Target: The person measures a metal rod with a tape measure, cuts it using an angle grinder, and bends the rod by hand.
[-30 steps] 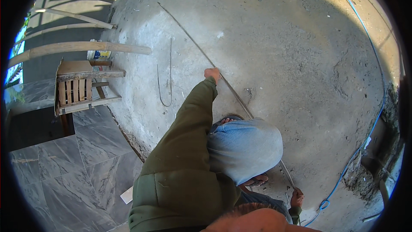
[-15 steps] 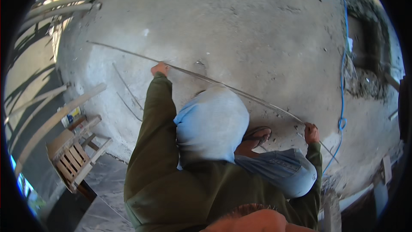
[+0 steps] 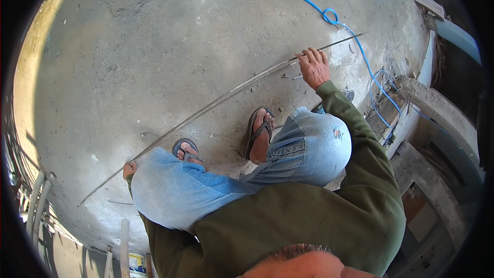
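Observation:
Long, thin metal rods [image 3: 216,102] run slantwise across in front of my knees, from the lower left up to the upper right, low over the concrete floor. My left hand [image 3: 129,169] is closed round them near their left end, partly hidden behind my left knee. Toward the other end, my right hand [image 3: 313,67] grips the rods from above with bent fingers. The rods lie close together, with narrow gaps between them along the middle. Past my right hand, a single dark rod end sticks out over a blue hose [image 3: 355,36].
My sandalled feet [image 3: 261,123] stand just behind the rods. Small debris dots the concrete floor [image 3: 128,62]. At the right are a concrete ledge [image 3: 437,103] and boards [image 3: 429,6]. Wooden poles [image 3: 124,242] and a labelled bucket [image 3: 137,262] stand at the lower left.
My view has swung to the right, so the rods now slope up toward the right instead of down. Both hands still hold them. Both feet now show.

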Demonstrator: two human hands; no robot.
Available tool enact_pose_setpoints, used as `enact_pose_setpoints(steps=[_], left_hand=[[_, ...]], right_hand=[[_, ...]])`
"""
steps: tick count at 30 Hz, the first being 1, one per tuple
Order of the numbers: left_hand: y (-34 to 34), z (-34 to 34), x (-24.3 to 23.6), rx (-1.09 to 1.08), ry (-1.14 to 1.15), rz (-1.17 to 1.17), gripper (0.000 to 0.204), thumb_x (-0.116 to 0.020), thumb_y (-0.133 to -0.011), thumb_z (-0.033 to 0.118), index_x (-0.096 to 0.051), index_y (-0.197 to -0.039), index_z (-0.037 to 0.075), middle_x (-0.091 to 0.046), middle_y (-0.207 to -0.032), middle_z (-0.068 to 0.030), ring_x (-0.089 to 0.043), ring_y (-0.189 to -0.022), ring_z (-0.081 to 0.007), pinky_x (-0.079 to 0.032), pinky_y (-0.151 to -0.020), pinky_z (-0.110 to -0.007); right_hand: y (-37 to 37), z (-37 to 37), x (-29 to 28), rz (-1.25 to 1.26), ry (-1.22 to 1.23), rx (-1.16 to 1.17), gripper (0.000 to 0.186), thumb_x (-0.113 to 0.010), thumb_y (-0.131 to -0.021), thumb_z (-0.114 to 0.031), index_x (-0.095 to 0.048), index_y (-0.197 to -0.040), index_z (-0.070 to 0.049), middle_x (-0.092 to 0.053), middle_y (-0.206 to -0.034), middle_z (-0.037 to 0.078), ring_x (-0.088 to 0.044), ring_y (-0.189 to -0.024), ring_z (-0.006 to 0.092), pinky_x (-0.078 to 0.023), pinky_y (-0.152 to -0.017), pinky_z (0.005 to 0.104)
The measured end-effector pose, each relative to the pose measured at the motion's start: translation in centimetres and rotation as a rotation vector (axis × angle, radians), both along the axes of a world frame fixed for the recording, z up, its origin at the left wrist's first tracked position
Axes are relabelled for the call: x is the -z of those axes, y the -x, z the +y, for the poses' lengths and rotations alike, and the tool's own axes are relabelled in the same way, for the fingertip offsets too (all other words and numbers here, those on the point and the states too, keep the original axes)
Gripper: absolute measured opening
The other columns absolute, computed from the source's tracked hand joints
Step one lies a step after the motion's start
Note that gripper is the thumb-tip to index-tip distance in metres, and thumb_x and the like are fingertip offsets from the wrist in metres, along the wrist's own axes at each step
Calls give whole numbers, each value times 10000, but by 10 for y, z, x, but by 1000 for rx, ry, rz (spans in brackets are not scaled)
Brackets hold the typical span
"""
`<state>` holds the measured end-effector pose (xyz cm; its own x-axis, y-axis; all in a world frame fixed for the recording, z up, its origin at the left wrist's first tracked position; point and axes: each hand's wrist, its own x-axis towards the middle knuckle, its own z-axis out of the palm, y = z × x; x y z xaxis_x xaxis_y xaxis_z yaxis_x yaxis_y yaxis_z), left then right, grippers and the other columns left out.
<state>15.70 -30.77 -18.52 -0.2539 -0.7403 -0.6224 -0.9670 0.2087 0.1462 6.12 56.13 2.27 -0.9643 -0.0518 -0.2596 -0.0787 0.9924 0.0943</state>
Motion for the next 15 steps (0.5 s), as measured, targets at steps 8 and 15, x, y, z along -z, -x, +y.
enact_pose_setpoints(steps=[8,15], left_hand=[[32,24,-34,-49,64,37,362,-601,-905,251,-566,-1089,-58,-629,-902,-58,-598,-776,-147,-492,-638,-279],[44,27,-43,-6,83,37,370,-602,-905,256,-565,-1095,-59,-630,-904,-60,-597,-778,-145,-490,-638,-279]], right_hand=[[11,17,15,0,5,-33,319,-548,-848,-118,-661,-1132,-208,-588,-1153,33,-471,-1215,214,-273,-1084,437],[54,33,29,-107,114,-187,292,-533,-850,-122,-673,-1101,-173,-596,-1058,46,-506,-1154,215,-287,-1114,430]])
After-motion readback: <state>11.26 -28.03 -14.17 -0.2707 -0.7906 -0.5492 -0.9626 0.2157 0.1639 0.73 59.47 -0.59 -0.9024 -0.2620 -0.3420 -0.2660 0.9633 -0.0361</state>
